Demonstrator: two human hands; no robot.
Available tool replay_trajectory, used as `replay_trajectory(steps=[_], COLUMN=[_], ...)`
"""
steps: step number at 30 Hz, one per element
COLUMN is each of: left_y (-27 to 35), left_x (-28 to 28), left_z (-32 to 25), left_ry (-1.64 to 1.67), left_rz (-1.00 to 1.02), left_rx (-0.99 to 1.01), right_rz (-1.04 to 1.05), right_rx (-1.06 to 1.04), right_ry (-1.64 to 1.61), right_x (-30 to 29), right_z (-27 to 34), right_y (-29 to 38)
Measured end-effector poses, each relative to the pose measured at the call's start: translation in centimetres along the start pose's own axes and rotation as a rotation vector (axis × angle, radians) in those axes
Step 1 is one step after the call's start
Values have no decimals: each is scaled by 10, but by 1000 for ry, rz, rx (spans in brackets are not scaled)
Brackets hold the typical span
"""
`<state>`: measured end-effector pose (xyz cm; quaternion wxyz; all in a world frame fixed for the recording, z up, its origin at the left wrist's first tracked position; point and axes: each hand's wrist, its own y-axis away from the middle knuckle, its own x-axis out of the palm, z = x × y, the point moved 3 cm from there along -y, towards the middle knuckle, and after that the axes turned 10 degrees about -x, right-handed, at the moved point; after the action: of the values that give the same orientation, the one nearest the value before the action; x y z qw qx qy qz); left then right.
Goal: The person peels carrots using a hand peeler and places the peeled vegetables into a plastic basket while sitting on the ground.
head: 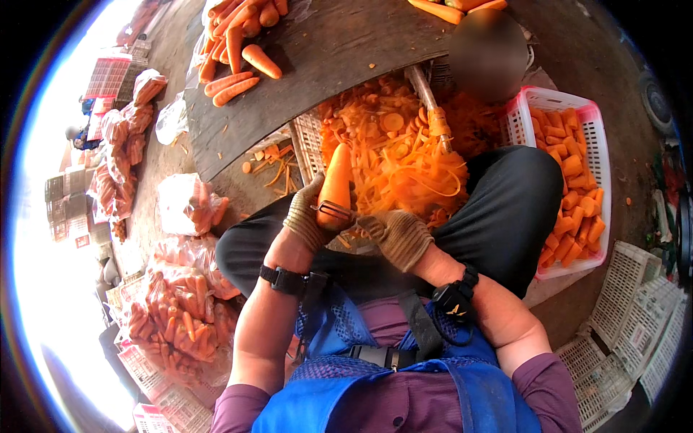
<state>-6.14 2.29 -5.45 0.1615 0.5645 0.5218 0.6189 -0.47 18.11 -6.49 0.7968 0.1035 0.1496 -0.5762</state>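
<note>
Wrapped in a knitted glove, my left hand (306, 214) grips a thick carrot (336, 176) that points away from me. My right hand (399, 236), gloved too, is closed around the handle of a peeler (333, 210). The peeler's metal head lies across the near end of the carrot. Below and beyond both hands is a crate (308, 142) heaped with carrot peelings (400, 170) and round carrot slices (393, 122). The glove hides most of the peeler's handle.
Whole carrots (238, 38) are piled on a dark board (330, 46) ahead. A white and pink basket (600, 162) at right holds cut carrot pieces (576, 189). Bagged carrots (176, 311) stand at left, stacked crates (628, 319) at lower right. A taped stick (425, 89) crosses the peelings.
</note>
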Motion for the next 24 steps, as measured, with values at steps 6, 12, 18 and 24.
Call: replay_trajectory(steps=[6,12,18,24], left_y=[66,115,59,20], left_x=[27,16,-8,-13], left_z=[33,50,25,7], left_ry=[-127,-75,5,64], left_rz=[-83,-143,-134,-23], left_rx=[-59,-5,61,76], right_rz=[-42,-265,-26,33], right_rx=[-57,-210,112,34], right_ry=[136,663,-75,-14], right_x=[-8,22,-4,3], right_z=[-17,-48,-8,-7], right_y=[-3,-4,-5,0])
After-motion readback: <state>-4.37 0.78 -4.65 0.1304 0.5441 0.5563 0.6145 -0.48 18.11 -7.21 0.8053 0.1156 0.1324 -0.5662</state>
